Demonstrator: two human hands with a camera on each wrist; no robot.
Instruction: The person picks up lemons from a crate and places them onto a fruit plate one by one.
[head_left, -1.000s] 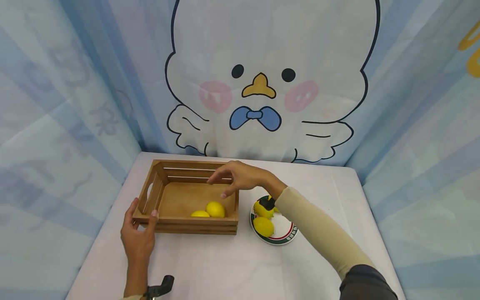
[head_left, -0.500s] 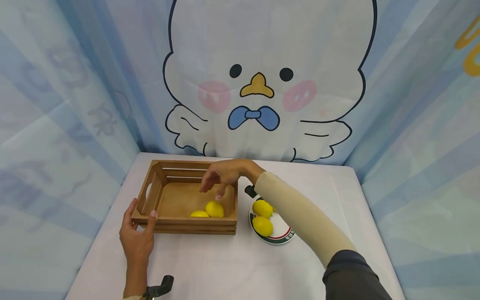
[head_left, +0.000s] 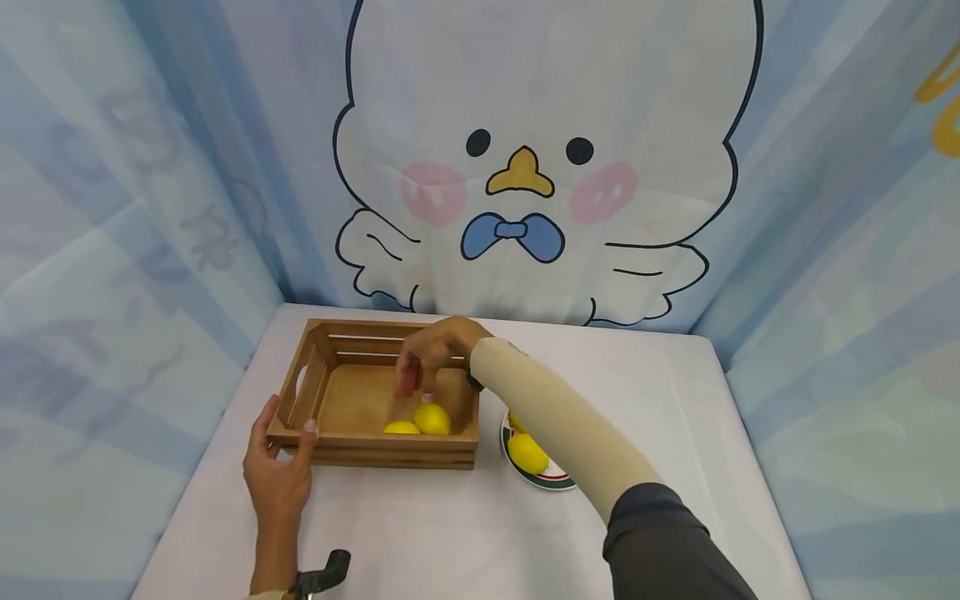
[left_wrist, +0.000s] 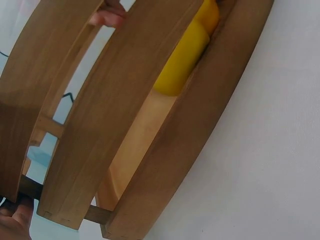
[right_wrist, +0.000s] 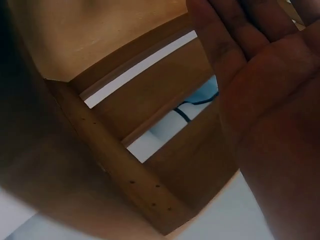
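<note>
A slatted wooden crate (head_left: 393, 452) stands on the table with two yellow lemons inside, near its front wall. One lemon (head_left: 432, 418) shows almost whole; the other lemon (head_left: 402, 427) is partly hidden by the front slats. My left hand (head_left: 277, 479) grips the crate's front left corner, thumb on the rim. Inside the crate my right hand (head_left: 431, 354) points its fingers down just above and behind the fuller lemon, its thumb tip close to that fruit. Whether they touch cannot be told. In the right wrist view the palm (right_wrist: 280, 105) holds nothing.
Right of the crate is a white plate (head_left: 551, 482) with a green and red rim. A lemon (head_left: 527, 454) lies on it, and another yellow fruit (head_left: 516, 421) is mostly covered by my right sleeve. Printed curtains (head_left: 525, 292) stand behind and on both sides.
My right hand has moved slightly left and lower into the crate, its fingers turning downward toward the lemons. The left hand keeps its grip on the corner; the lemons stay put.
</note>
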